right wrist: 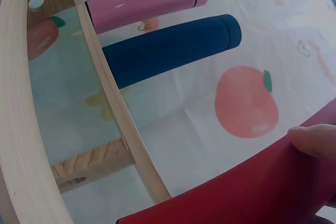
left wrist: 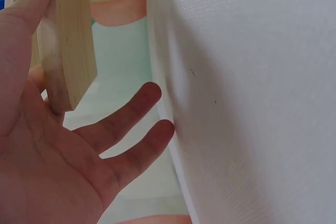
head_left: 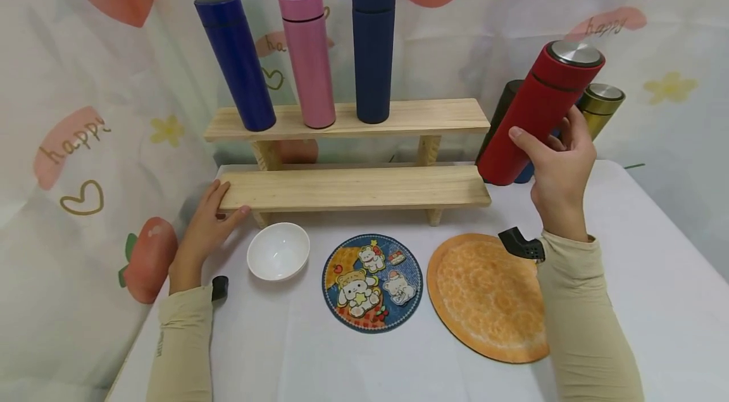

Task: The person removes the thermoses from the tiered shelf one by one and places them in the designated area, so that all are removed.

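Observation:
My right hand grips a red thermos flask, tilted and held in the air off the right end of the wooden two-tier shelf. In the right wrist view, the thumb lies along the red flask. My left hand holds the left end of the lower board. The left wrist view shows its thumb on one side of the board, with two other fingers stretched towards the tabletop. On the upper board stand a blue flask, a pink flask and a navy flask.
Behind the red flask stand a gold flask, a dark flask and a partly hidden blue one. In front of the shelf lie a white bowl, a round cartoon mat and a round orange-brown mat. A printed cloth hangs behind.

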`<state>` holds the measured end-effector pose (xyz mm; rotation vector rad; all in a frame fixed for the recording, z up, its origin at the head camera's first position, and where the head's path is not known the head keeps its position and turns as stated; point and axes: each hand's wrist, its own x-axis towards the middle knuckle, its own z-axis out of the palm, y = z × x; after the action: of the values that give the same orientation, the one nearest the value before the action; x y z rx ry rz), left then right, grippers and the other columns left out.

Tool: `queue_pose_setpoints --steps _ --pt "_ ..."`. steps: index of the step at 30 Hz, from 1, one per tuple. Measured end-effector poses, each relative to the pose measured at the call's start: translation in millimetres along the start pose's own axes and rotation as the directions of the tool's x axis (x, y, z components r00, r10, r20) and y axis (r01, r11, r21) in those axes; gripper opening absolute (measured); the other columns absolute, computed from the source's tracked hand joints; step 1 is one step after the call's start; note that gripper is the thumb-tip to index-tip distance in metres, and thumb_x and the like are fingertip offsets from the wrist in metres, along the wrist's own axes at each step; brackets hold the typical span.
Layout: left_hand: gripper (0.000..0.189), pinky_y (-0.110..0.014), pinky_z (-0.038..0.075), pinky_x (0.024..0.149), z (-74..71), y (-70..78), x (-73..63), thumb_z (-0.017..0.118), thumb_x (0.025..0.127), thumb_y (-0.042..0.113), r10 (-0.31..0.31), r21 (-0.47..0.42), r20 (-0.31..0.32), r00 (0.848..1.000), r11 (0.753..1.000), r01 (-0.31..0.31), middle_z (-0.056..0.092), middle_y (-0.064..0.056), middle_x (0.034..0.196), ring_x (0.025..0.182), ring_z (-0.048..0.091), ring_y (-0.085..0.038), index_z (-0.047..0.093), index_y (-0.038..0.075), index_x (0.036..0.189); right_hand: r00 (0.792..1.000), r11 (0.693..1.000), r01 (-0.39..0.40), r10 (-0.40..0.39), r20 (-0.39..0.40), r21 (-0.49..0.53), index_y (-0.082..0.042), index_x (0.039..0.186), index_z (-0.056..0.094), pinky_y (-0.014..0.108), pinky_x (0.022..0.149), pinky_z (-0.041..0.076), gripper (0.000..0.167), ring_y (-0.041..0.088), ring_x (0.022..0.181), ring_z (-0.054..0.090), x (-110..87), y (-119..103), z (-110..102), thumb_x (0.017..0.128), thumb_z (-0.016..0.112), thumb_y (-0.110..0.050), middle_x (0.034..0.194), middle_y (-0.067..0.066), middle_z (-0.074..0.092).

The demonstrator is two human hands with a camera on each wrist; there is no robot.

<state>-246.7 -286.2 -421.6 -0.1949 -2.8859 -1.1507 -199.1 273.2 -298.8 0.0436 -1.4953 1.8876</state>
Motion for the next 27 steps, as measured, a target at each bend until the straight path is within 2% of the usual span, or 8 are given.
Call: queue_pose_setpoints --steps 5,15,21,27 --pt "0.093 -0.068 0.028 0.12 1.7 -0.3 -0.8 0.069 0.105 0.047 0.004 -0.008 0.006 1.0 1.0 -0.004 0.002 -0.021 0.178 0.156 0.02 -0.052 0.018 0.003 0.171 1.0 1.0 -0.002 0.002 -0.011 -0.03 -0.014 0.15 0.06 0.045 0.111 0.05 0.07 0.029 0.128 0.061 -2.9 4 -9 0.088 0.084 0.006 0.146 0.012 0.059" --pt "0.093 -0.068 0.03 0.12 -1.1 1.8 -0.5 0.069 0.105 0.046 0.006 -0.007 -0.002 1.0 1.0 -0.006 0.003 -0.023 0.177 0.156 0.02 -0.053 0.019 0.002 0.17 0.999 0.998 -0.007 0.005 -0.036 -0.059 -0.014 0.15 0.061 0.046 0.113 0.048 0.069 0.028 0.128 0.061 3.5 13 -18 0.087 0.084 0.003 0.146 0.011 0.06" --pt "0.094 -0.068 0.03 0.12 -0.9 1.7 -0.1 0.068 0.105 0.048 0.002 -0.005 0.006 1.0 1.0 -0.002 0.002 -0.021 0.178 0.156 0.02 -0.053 0.018 0.003 0.17 0.996 0.995 -0.063 0.057 -0.066 -0.08 -0.016 0.151 0.059 0.046 0.115 0.046 0.069 0.025 0.131 0.058 7.1 23 -27 0.089 0.084 0.002 0.147 0.009 0.059" --pt "0.095 -0.071 0.025 0.12 -2.2 3.5 -2.4 0.067 0.105 0.05 -0.006 0.008 0.012 1.0 1.0 0.006 0.001 -0.022 0.178 0.157 0.016 -0.054 0.017 0.003 0.171 0.993 0.991 -0.103 0.098 -0.065 -0.089 -0.017 0.152 0.058 0.045 0.113 0.049 0.07 0.025 0.131 0.057 9.8 36 -34 0.089 0.085 0.001 0.147 0.009 0.058"
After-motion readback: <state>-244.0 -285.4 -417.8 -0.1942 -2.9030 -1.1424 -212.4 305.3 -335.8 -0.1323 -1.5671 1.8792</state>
